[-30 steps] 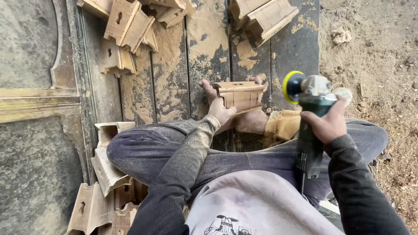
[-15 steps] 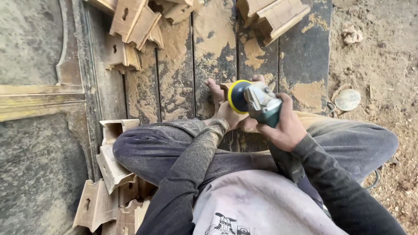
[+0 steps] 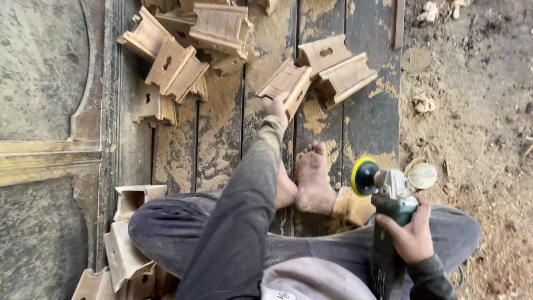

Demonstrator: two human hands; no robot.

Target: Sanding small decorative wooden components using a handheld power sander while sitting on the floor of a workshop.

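Observation:
My left hand (image 3: 276, 106) is stretched far forward, its fingers closed on the near end of a carved wooden block (image 3: 290, 82) lying on the dark sawdust-covered planks (image 3: 222, 144). At my right knee, my right hand (image 3: 410, 238) grips the body of an angle grinder (image 3: 388, 191). Its yellow-rimmed black sanding disc (image 3: 365, 176) points left, toward my bare feet (image 3: 312, 180), and hangs off the wood. I sit cross-legged, with my feet between the two hands.
More carved blocks are heaped at the upper left (image 3: 180, 64), and two lie beyond my hand (image 3: 336, 65). Another stack (image 3: 130, 244) sits by my left knee. A grey panel (image 3: 44, 94) borders the left. Sawdust-strewn ground (image 3: 477, 122) and a round disc (image 3: 423, 175) lie to the right.
My left hand held a block by my feet with the grinder brought over it. Now the left arm reaches forward to a block by the heap, and the grinder is back at the right.

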